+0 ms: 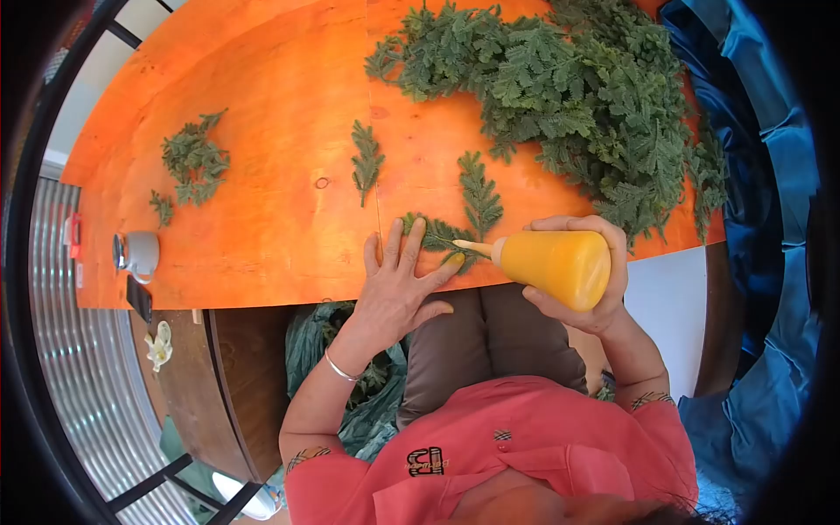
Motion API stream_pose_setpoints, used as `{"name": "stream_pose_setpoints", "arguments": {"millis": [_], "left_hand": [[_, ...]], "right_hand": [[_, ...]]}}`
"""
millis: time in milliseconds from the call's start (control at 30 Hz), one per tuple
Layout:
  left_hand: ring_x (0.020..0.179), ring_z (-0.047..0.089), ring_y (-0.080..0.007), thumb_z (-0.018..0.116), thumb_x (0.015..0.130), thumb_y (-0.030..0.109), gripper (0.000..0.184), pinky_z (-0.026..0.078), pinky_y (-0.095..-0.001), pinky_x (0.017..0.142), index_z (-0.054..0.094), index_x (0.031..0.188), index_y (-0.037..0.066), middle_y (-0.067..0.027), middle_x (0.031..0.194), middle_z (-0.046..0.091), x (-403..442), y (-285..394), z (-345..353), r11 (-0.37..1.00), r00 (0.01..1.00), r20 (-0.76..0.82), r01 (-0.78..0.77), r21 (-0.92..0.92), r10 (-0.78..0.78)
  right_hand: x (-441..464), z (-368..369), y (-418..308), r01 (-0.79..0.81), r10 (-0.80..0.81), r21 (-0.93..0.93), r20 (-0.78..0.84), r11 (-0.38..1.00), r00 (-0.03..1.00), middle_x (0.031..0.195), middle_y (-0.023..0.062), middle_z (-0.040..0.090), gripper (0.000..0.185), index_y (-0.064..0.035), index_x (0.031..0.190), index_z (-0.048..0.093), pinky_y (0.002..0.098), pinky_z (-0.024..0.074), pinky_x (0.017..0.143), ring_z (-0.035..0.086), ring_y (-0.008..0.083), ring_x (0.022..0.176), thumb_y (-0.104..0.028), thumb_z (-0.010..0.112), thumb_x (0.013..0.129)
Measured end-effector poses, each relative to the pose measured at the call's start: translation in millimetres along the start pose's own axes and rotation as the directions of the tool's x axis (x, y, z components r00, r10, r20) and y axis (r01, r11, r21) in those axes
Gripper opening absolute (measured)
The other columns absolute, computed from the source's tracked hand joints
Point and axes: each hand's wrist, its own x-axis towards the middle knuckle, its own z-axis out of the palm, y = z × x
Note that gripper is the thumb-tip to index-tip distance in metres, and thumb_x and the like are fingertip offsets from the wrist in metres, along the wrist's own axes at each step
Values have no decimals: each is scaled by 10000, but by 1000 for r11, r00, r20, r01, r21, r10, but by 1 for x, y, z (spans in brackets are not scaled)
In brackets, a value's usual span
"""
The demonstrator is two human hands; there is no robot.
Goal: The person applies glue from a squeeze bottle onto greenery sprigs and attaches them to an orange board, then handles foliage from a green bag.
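My right hand (604, 262) is wrapped round a yellow squeeze bottle (556, 265), held on its side with its pale nozzle pointing left. The nozzle tip is at the stem of a green fern-like sprig (437, 234) near the table's front edge. Spread over the left part of that sprig, my left hand (398, 280) has its fingers apart, with fingertips resting on the leaves and table. Just above the nozzle lies another sprig (480, 197). A separate small sprig (366, 162) is further up and to the left.
A large heap of green foliage (569, 96) covers the upper right of the orange table (280, 122). At the left are a small leaf pile (194, 162), a grey cup (140, 254) and a dark phone-like object (138, 298). Blue fabric (787, 175) hangs at the right.
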Motion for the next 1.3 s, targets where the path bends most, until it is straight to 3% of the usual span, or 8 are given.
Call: {"name": "stream_pose_setpoints", "arguments": {"millis": [233,567,767,867,933,1033,1167,1300], "left_hand": [[1375,243,-463,660,783,521,605,187,-612,1077,546,1337,304,-239,1513,263,3,1,1,1000,1000,-28,-1,25,1],[1364,262,-438,609,817,546,556,191,-573,1067,609,1283,243,-237,1507,288,4,1,2,999,998,-53,-21,26,22],[1174,445,-394,717,788,266,357,292,-515,992,669,1126,163,-184,1249,504,10,-4,15,996,966,-257,-41,-75,20],[1084,501,-366,721,754,131,268,326,-489,955,681,1019,139,-160,1115,547,-30,10,-11,986,988,-55,142,-84,-146],[1099,512,-362,703,744,98,217,334,-477,960,680,959,110,-170,1116,562,-71,23,-53,993,989,94,120,-9,-118],[1181,485,-394,643,704,-18,268,350,-482,987,652,963,47,-202,1168,561,-74,29,-83,981,982,66,173,91,-179],[1270,426,-412,567,694,-82,375,367,-532,1013,610,1061,-18,-208,1299,514,16,2,-66,993,984,-136,-109,33,113],[1198,503,-387,623,746,-37,320,414,-486,992,606,1065,-15,-195,1225,574,79,-28,-5,925,917,-212,-365,-102,338]], "right_hand": [[0,-14,-12,43,-39,-142,27,989,999,1147,181,594,800,11,1267,364,344,532,845,643,258,998,-107,880,667],[-16,-34,-14,-13,11,-104,-24,994,1000,1135,177,600,783,8,1252,367,349,534,846,639,253,1005,-97,876,666],[-29,-47,-16,-82,77,-99,-57,992,995,1154,171,594,797,0,1262,361,366,516,885,619,241,1036,-89,876,661],[-45,-59,-27,-166,163,-20,-95,986,982,1165,193,581,787,1,1269,353,387,507,901,606,260,1053,-86,863,675],[-55,-74,-30,-162,166,51,-91,985,982,1167,209,573,787,-3,1275,344,402,504,905,601,276,1058,-79,853,681],[-64,-80,-28,-202,242,241,-150,949,959,1179,231,561,800,-10,1285,325,429,505,905,600,291,1055,-74,845,682],[-62,-77,-23,-157,201,238,-176,959,963,1191,231,554,805,-12,1282,321,426,510,900,601,284,1059,-84,850,679],[-63,-73,-23,-110,149,203,-188,973,971,1198,230,551,807,-18,1280,323,421,512,899,601,285,1060,-91,854,676]]}}
